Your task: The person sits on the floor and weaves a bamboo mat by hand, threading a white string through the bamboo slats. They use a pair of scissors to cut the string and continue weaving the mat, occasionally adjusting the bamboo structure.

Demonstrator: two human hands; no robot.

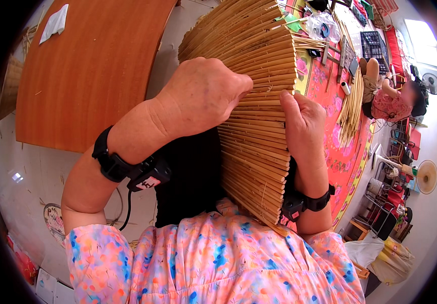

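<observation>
A mat of thin tan cane-like sticks (259, 147), bound side by side with thread, slopes up from my lap and away from me. My left hand (200, 96) is closed in a pinch above its middle, thumb and forefinger pressed together. What they hold is too small to make out. A loose bit of pale thread (269, 88) lies on the sticks just right of those fingertips. Along the mat's right edge my right hand (305, 121) grips it, thumb on top and the other fingers hidden. Black straps with small boxes circle both wrists.
A brown wooden table (91, 76) stands at the left, a white cloth (54, 23) on it. To the right, a red floral sheet (334, 167) bears loose sticks (351, 111). Another person (390, 101) sits beyond. A standing fan (425, 177) is at the far right.
</observation>
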